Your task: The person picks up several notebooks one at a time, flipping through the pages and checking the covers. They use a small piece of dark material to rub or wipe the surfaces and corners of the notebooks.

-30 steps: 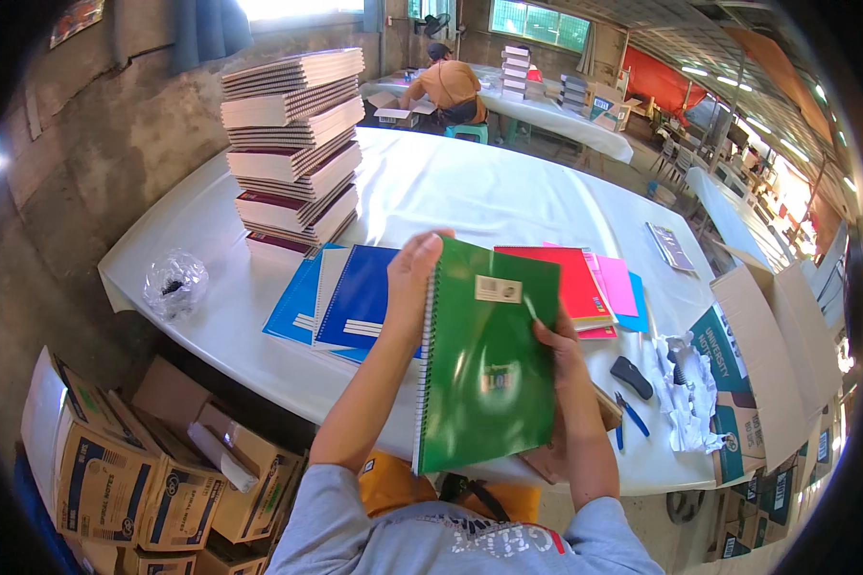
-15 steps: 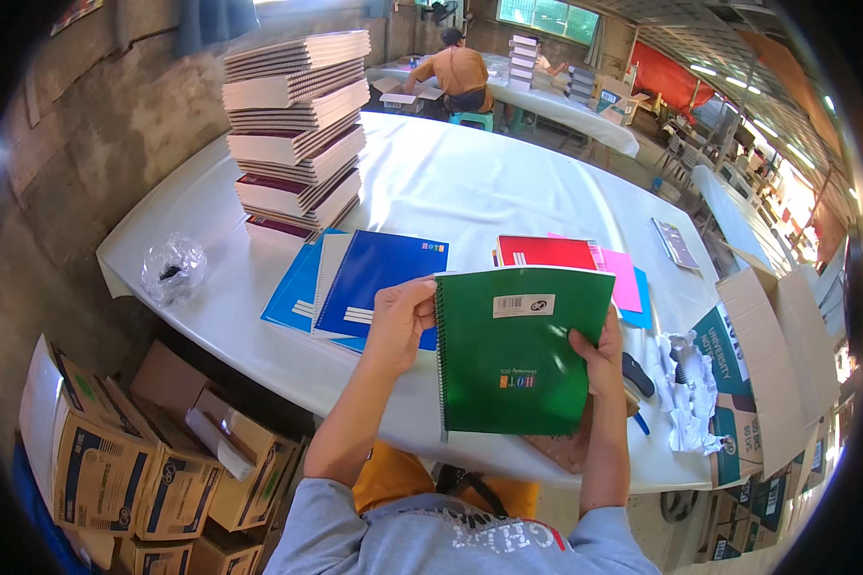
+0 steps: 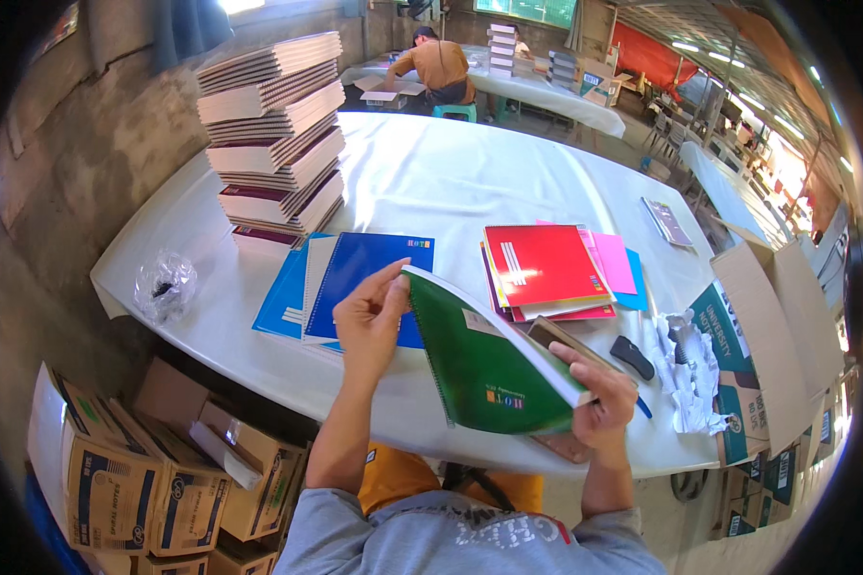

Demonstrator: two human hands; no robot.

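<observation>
A green spiral notebook (image 3: 479, 369) is held up above the near table edge, tilted so that its white page edge shows. My left hand (image 3: 369, 316) pinches its upper corner by the spiral. At the opposite corner, my right hand (image 3: 599, 393) grips the page edge with thumb and fingers. Behind my left hand lie a blue notebook (image 3: 379, 273) and lighter blue ones (image 3: 280, 305). A red notebook (image 3: 545, 261) tops a small pile beyond the green one, with pink sheets or covers (image 3: 612, 264) beside it.
A tall stack of spiral notebooks (image 3: 273, 134) stands at the far left of the white-covered table (image 3: 489, 163). A clear plastic bag (image 3: 166, 287), a black object (image 3: 633, 356), crumpled paper (image 3: 686, 374) and an open carton (image 3: 777, 335) lie around. Cartons (image 3: 115, 489) fill the lower left. A co-worker (image 3: 441, 67) sits behind.
The green notebook has tipped from facing me flat to a slant, its page edge now showing. My right hand has moved lower, uncovering the red notebook. The view has shifted slightly.
</observation>
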